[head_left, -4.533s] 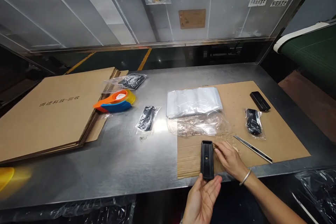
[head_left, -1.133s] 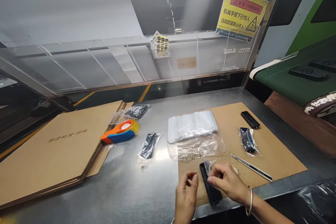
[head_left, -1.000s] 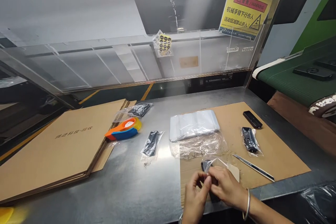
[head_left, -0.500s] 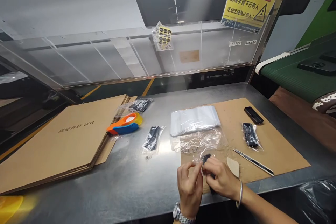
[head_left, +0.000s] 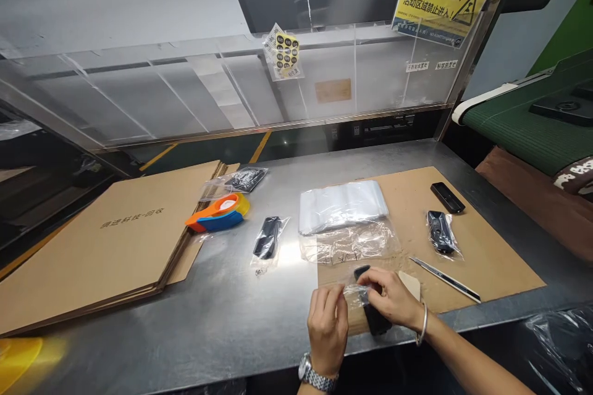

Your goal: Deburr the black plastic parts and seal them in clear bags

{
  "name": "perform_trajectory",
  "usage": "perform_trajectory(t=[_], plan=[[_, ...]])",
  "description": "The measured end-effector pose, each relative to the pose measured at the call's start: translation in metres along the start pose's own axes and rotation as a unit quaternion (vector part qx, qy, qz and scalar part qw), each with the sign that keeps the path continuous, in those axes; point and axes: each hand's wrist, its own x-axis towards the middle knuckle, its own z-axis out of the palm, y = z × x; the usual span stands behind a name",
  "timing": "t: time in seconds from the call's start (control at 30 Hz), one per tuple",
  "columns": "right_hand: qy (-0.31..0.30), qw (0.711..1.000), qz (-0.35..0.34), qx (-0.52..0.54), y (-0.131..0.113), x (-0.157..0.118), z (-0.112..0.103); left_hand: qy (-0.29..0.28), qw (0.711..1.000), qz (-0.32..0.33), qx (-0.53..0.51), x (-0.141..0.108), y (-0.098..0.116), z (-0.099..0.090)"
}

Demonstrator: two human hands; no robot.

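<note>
Both hands work at the front edge of the cardboard sheet. My left hand (head_left: 327, 328), closed in a pinch, grips one side of a small clear plastic bag (head_left: 356, 289). The bag's other side is pinched by my right hand (head_left: 393, 297), above a long black plastic part (head_left: 377, 321). That part lies tilted on the cardboard, its middle hidden by my right fingers; whether any of it is inside the bag I cannot tell. Beside my right hand lies a beige flat piece (head_left: 410, 284), partly covered.
A stack of clear bags (head_left: 343, 207) lies ahead on the cardboard sheet (head_left: 500, 265). To the right are a utility knife (head_left: 445, 279), a bagged black part (head_left: 441, 232) and a black tray-like part (head_left: 447, 197). Leftward are another bagged part (head_left: 267, 238), a tape dispenser (head_left: 215, 217) and stacked cardboard (head_left: 125, 241).
My left hand has moved slightly left, away from the right, and the plastic bag now stretches between them. More of the black part shows under my right hand.
</note>
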Motion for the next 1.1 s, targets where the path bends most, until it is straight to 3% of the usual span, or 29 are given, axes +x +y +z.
perform_trajectory(t=[0.13,0.27,0.4,0.53,0.67,0.8,0.97,1.1], plan=[[0.026,0.998,0.037,-0.033,0.007,-0.012,-0.003,0.084,0.996,0.003,0.027,-0.002,-0.013,-0.002],[0.064,0.984,0.124,-0.107,0.023,-0.037,0.009,0.144,0.988,-0.009,0.059,-0.011,-0.027,-0.001],[0.051,0.974,0.166,-0.147,0.038,-0.058,0.024,0.055,0.997,-0.015,0.057,-0.027,-0.031,0.006],[0.023,0.979,0.159,-0.124,0.038,-0.071,0.016,-0.025,0.997,-0.064,0.045,-0.038,-0.029,0.01],[-0.055,0.988,0.129,-0.058,0.028,-0.082,0.009,-0.061,0.991,-0.121,0.013,-0.038,-0.029,0.007],[-0.127,0.982,0.138,-0.013,0.03,-0.085,0.02,-0.103,0.984,-0.145,-0.032,-0.037,-0.026,0.002],[-0.074,0.982,0.154,-0.076,0.037,-0.082,0.032,-0.123,0.982,-0.14,-0.041,-0.05,-0.017,-0.001],[-0.043,0.978,0.139,-0.151,0.028,-0.085,0.036,-0.068,0.986,-0.146,0.036,-0.057,-0.011,-0.002]])
